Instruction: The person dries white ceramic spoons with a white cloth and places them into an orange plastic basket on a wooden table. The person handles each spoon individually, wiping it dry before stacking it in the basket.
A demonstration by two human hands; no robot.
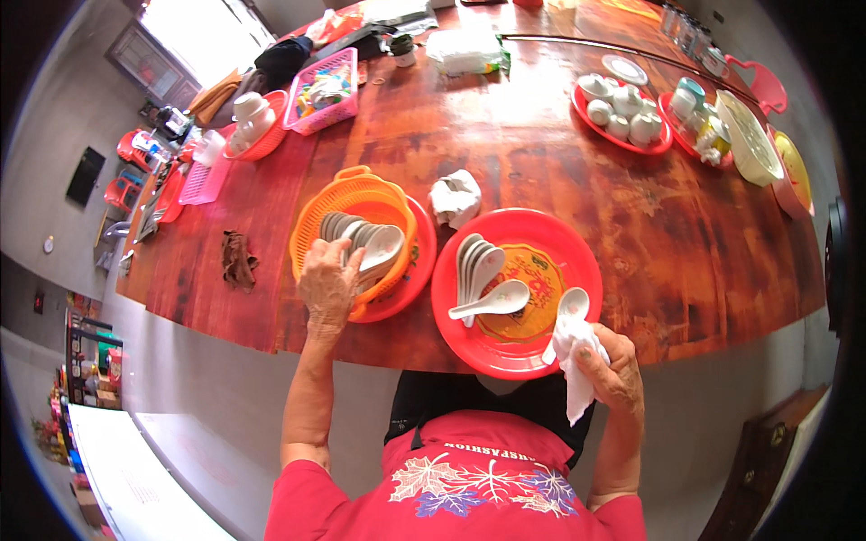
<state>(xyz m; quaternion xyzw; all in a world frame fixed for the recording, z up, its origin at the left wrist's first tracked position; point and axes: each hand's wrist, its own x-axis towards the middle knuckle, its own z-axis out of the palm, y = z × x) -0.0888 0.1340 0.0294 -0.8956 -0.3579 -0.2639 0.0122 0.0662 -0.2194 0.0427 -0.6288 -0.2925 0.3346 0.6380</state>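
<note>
Wooden table [397, 149] below; left hand [327, 281] bent over spoons [385, 242], grip unclear, right hand [615, 371] clutching cloth [577, 347] and spoon [574, 303].

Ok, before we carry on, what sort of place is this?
Probably a dining room, in a home or perhaps a small eatery. There is a large, glossy wooden table, white soup spoons in a round red tray, and more white crockery towards the table's far right.
</note>
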